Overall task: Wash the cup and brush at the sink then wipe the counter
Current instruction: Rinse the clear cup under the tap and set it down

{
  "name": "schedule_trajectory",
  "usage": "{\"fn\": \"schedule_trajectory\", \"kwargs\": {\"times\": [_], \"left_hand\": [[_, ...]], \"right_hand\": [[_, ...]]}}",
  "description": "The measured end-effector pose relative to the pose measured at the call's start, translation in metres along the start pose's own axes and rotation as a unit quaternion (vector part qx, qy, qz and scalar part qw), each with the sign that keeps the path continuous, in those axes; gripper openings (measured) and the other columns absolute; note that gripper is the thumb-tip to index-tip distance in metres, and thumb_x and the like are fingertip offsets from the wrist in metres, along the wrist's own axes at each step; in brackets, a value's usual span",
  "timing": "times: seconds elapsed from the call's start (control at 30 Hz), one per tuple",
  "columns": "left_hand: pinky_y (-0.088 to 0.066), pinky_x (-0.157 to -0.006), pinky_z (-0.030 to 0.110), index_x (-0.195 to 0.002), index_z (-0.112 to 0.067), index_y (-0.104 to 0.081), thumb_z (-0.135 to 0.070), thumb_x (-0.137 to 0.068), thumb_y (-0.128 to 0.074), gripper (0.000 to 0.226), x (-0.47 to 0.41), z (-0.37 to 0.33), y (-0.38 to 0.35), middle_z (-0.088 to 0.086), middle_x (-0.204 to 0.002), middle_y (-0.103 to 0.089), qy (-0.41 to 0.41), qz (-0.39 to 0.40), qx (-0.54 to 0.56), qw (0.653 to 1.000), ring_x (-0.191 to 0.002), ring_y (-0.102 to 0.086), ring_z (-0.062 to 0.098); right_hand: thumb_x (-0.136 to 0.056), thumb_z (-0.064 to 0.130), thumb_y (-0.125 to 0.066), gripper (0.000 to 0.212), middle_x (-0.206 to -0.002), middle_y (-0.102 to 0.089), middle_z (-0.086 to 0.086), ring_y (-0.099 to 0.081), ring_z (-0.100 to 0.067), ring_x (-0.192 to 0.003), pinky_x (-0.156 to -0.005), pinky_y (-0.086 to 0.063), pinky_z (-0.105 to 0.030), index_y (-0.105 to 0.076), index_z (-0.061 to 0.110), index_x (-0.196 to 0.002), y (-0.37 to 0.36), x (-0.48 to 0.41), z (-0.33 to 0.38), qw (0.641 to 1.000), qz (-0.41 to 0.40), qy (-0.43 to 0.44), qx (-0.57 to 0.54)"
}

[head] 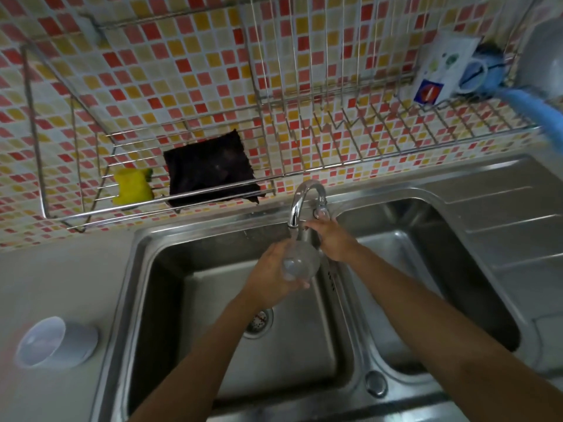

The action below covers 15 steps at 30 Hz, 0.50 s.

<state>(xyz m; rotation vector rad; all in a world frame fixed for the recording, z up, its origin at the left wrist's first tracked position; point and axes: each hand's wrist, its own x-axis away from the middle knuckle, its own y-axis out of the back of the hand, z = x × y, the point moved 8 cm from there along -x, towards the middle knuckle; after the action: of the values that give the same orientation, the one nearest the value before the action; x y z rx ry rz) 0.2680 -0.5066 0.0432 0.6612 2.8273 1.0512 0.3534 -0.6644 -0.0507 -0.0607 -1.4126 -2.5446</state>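
Head view: left hand point(274, 271) wrapped around clear cup point(300, 264), held over left sink basin point(213, 300) right under the faucet point(300, 205) spout. Right hand point(330, 239) is at the faucet base/lever, fingers curled on it; can't tell how firm the grip is.

Around: wire rack point(335, 123) on the tiled wall overhangs the back of the sink, holding a yellow sponge point(133, 187), a dark cloth point(210, 169), and a box plus blue items at far right, blurred. White bowl point(53, 342) lies tilted on the counter point(61, 269), left of the sink, well apart from the hands.

Room: left basin open below the cup, only the drain point(259, 321). Right basin point(426, 269) partly covered by the right forearm.

Hard to see: can't make out water flow or a brush. Blue object at right edge cut off.
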Motion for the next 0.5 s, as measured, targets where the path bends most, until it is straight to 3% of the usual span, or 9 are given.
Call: {"fn": "schedule_trajectory", "kwargs": {"times": [0.2, 0.27, 0.4, 0.5], "left_hand": [[-0.047, -0.083, 0.017, -0.125, -0.025, -0.049, -0.033, -0.059, -0.089, 0.078, -0.004, 0.013, -0.002, -0.009, -0.119, -0.058, 0.062, -0.079, 0.073, 0.992, -0.105, -0.056, 0.005], [-0.047, -0.082, 0.019, -0.127, -0.024, -0.049, -0.036, -0.059, -0.088, 0.080, -0.005, 0.017, -0.008, -0.008, -0.119, -0.058, 0.071, -0.063, 0.065, 0.993, -0.106, -0.056, 0.008], [-0.040, -0.075, 0.010, -0.125, -0.024, -0.050, -0.033, -0.058, -0.088, 0.078, 0.000, 0.027, -0.021, -0.007, -0.117, -0.058, 0.079, -0.016, 0.051, 0.995, -0.106, -0.057, 0.011], [-0.049, -0.082, 0.023, -0.112, -0.034, -0.048, -0.029, -0.058, -0.089, 0.068, -0.002, 0.033, -0.008, -0.008, -0.114, -0.059, 0.094, -0.085, 0.063, 0.990, -0.103, -0.057, 0.011]], "right_hand": [[-0.081, -0.005, -0.061, 0.053, -0.144, -0.039, -0.014, -0.046, -0.030, -0.126, -0.106, -0.039, -0.034, -0.058, 0.021, -0.127, 0.011, 0.006, 0.012, 0.999, -0.004, 0.006, -0.046], [-0.081, -0.005, -0.061, 0.051, -0.141, -0.041, -0.014, -0.049, -0.031, -0.122, -0.104, -0.042, -0.036, -0.059, 0.022, -0.125, 0.012, 0.006, 0.013, 0.998, -0.003, 0.005, -0.058], [-0.080, -0.008, -0.059, 0.059, -0.151, -0.031, -0.017, -0.041, -0.033, -0.133, -0.109, -0.037, -0.038, -0.057, 0.026, -0.128, 0.011, 0.006, 0.011, 0.998, 0.006, -0.008, -0.066], [-0.079, -0.015, -0.052, 0.065, -0.157, -0.020, -0.018, -0.029, -0.034, -0.141, -0.111, -0.035, -0.037, -0.055, 0.026, -0.130, 0.014, 0.008, 0.011, 0.998, 0.008, -0.014, -0.059]]}}
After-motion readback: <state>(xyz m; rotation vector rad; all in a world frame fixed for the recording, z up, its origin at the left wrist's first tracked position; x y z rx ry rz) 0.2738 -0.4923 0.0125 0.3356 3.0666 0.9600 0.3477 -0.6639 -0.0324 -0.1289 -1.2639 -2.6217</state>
